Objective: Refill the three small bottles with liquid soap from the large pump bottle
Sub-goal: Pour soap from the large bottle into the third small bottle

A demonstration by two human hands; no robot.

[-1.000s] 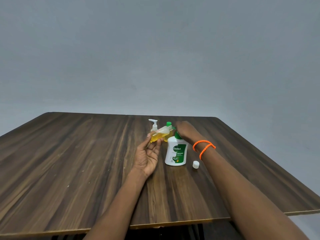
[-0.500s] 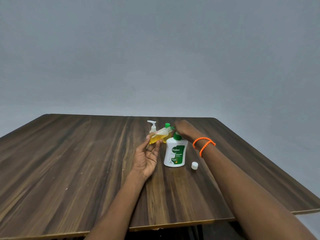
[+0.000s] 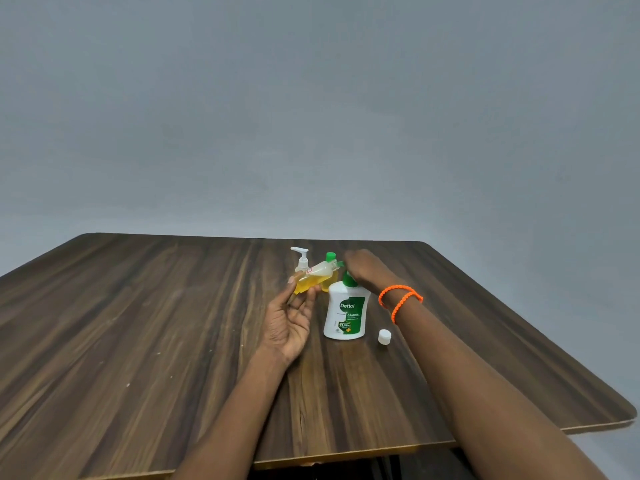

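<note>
The large white pump bottle (image 3: pixel 345 315) with a green label stands upright near the table's middle. My right hand (image 3: pixel 365 268) lies on top of its green pump head, fingers covering it. My left hand (image 3: pixel 289 320) holds a small clear bottle (image 3: pixel 313 278) of yellow soap, tilted, with its open neck up against the pump's nozzle. Behind it stand a small bottle with a white pump (image 3: pixel 302 260) and a small bottle with a green cap (image 3: pixel 330 268), partly hidden. A loose white cap (image 3: pixel 384 336) lies on the table to the right of the large bottle.
The dark wooden table (image 3: pixel 156 323) stretches wide to the left and right of the bottles, its front edge near me. A plain grey wall rises behind it. Orange bands circle my right wrist (image 3: pixel 398 299).
The hands and bottles keep nearly the same pose; the view has shifted slightly, and my right hand stays on the pump head.
</note>
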